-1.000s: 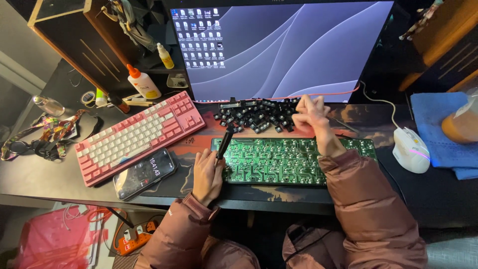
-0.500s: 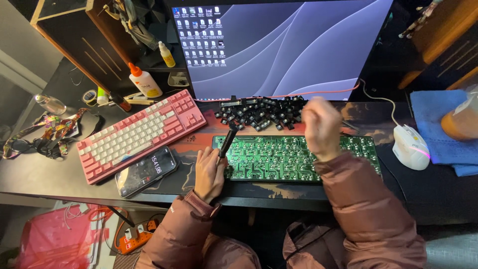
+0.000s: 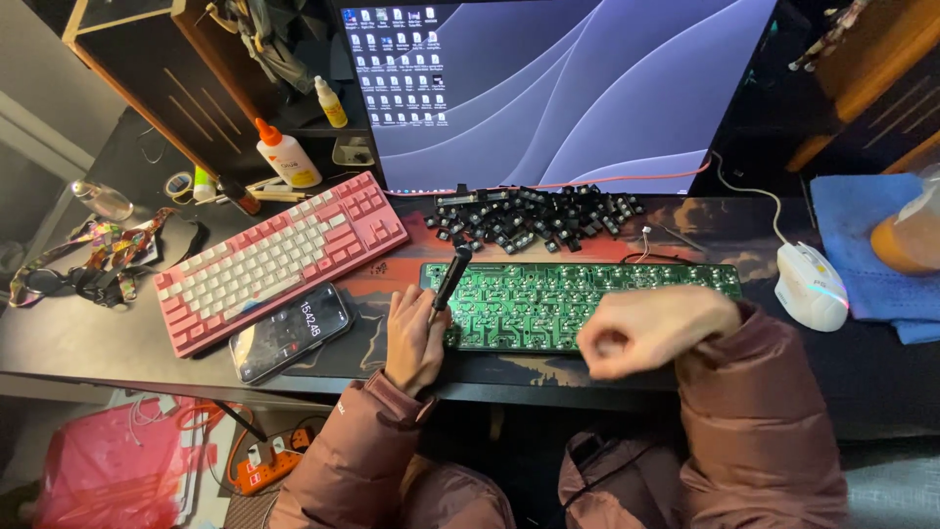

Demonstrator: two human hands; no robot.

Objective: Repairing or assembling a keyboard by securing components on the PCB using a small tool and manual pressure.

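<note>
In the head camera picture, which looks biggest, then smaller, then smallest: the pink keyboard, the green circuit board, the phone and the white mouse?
1. Green circuit board and pink keyboard: about the same length, too close to rank.
2. Phone.
3. White mouse, a little smaller than the phone.

The left hand holding the black tool covers one corner of the board.

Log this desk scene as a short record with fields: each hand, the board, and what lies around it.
left hand: grips a black pen-shaped tool, tip over the left end of the board
right hand: closed in a loose fist above the board's front edge; contents cannot be told
green circuit board: bare keyboard board, flat on the desk mat
black switches: loose pile behind the board, below the monitor
pink keyboard: left of the board, angled
phone: in front of the pink keyboard
white mouse: right of the board
</note>
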